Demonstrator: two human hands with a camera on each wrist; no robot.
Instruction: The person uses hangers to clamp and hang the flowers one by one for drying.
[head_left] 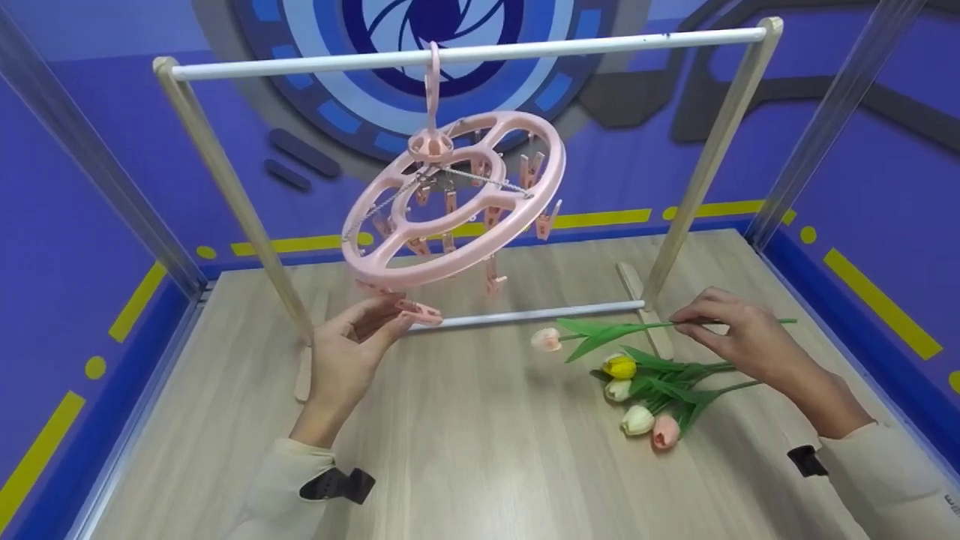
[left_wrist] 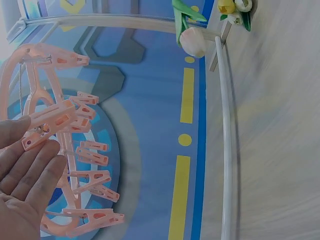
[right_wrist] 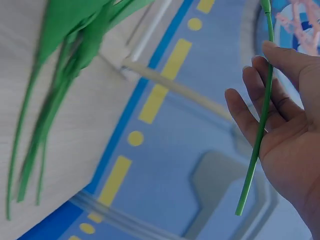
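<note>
My left hand (head_left: 352, 345) pinches a pink clothespin (head_left: 418, 311) between thumb and fingers at the near left rim of a round pink clip hanger (head_left: 465, 255). In the left wrist view that clothespin (left_wrist: 50, 122) lies between the thumb and fingers, with several other clips hanging beyond it. The hanger tilts, its left side lower. My right hand (head_left: 739, 330) pinches the green stem of a pale pink artificial tulip (head_left: 547, 340), held level with its bloom toward the hanger. The stem's lower end (right_wrist: 250, 180) crosses the palm in the right wrist view.
The hanger's hook (head_left: 433, 82) hangs from the white top bar (head_left: 315, 65) of a wooden-legged rack, which has a lower white bar (head_left: 540, 313). Several yellow, white and pink tulips (head_left: 637, 420) lie on the wooden table (head_left: 480, 450) below my right hand. Patterned blue walls (head_left: 90, 150) surround the table.
</note>
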